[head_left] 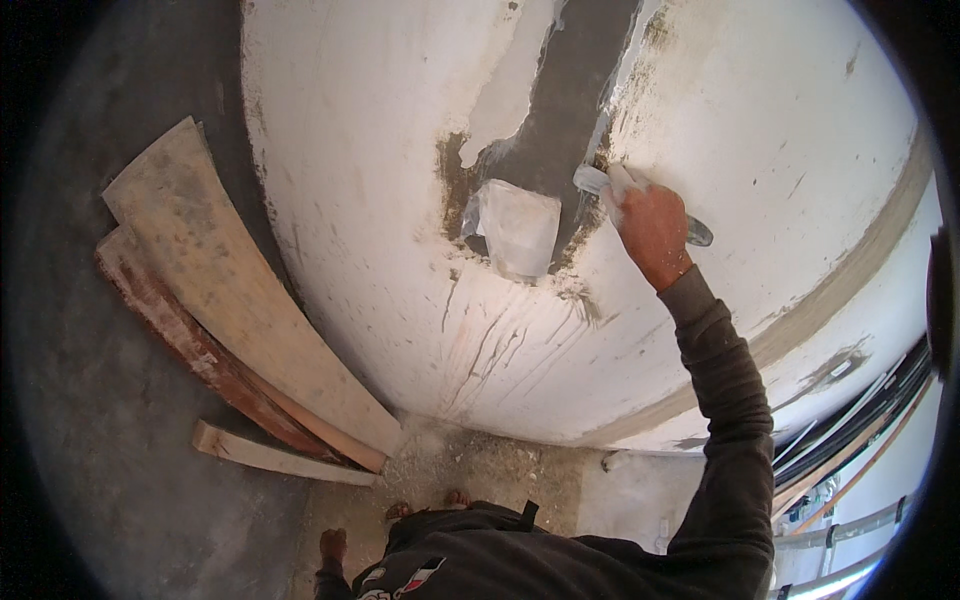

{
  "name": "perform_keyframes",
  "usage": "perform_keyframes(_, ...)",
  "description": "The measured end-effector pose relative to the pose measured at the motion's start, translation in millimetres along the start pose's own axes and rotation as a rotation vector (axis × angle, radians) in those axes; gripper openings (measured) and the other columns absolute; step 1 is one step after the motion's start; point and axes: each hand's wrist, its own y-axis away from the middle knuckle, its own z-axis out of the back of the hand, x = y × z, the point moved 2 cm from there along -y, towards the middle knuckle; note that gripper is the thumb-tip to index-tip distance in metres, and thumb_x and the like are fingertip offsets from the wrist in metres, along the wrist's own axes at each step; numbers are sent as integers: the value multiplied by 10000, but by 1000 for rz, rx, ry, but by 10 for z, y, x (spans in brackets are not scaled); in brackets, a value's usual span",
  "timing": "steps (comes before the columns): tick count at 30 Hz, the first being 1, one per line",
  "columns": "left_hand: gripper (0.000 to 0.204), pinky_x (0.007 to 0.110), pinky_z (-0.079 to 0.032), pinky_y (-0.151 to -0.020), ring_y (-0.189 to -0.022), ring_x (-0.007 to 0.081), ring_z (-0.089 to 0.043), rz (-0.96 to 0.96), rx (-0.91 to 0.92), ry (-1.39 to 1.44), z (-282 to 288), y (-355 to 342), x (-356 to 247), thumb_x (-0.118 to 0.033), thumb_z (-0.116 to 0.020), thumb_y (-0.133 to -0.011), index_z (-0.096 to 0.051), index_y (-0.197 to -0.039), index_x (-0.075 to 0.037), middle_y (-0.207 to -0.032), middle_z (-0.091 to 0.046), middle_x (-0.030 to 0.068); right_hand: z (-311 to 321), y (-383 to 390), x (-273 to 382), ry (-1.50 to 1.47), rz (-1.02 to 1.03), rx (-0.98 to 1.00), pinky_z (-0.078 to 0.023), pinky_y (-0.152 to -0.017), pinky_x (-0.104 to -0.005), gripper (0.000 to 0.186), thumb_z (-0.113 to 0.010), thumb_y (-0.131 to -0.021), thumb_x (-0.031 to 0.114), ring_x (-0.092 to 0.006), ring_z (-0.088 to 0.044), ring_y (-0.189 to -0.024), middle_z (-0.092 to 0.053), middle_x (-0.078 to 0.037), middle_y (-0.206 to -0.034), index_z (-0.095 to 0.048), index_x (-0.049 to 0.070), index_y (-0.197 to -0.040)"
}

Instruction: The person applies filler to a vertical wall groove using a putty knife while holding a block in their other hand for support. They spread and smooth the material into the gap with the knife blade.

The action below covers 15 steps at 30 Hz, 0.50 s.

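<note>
My right hand (650,222) is closed around a scraper (592,180), its fingertips dusted white. The tool's pale flat end touches the wall at the right edge of a dark grey plastered strip (580,95). Its dark handle sticks out beyond my palm. Left of this hand, a recessed box covered with whitish plastic (520,230) sits at the strip's lower end, with rough, broken plaster around it. Low by my side hangs my left hand (333,545), small in view, its fingers curled and nothing visible in them.
Several long boards (230,260) lean against the dark grey wall (120,400) at left. A shorter timber piece (280,455) lies below them. The white wall (380,190) rises ahead. Dusty floor (500,462) shows around my feet. Black pipes or cables (860,425) lie at right.
</note>
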Motion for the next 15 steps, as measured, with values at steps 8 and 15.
perform_keyframes(8,297,482,-501,-671,-725,350,-657,-494,-91,-610,-49,-21,309,-226,-546,-956,-642,-830,25,-773,-665,194,-124,291,-96,-331,-280,4,-520,-599,-452,251,-593,-932,190,-364,-670,-643,-663,-193,-724,-664,1,-1080)
perform_keyframes(15,113,472,-545,-775,-847,327,-696,-380,36,-935,-91,44,490,-188,-649,-876,-703,-863,-90,-831,-699,144,-254,474,192,-940,-699,84,-426,-447,-290,259,-483,-932,92,-134,-546,-482,-588,-61,-622,-668,-8,-1083)
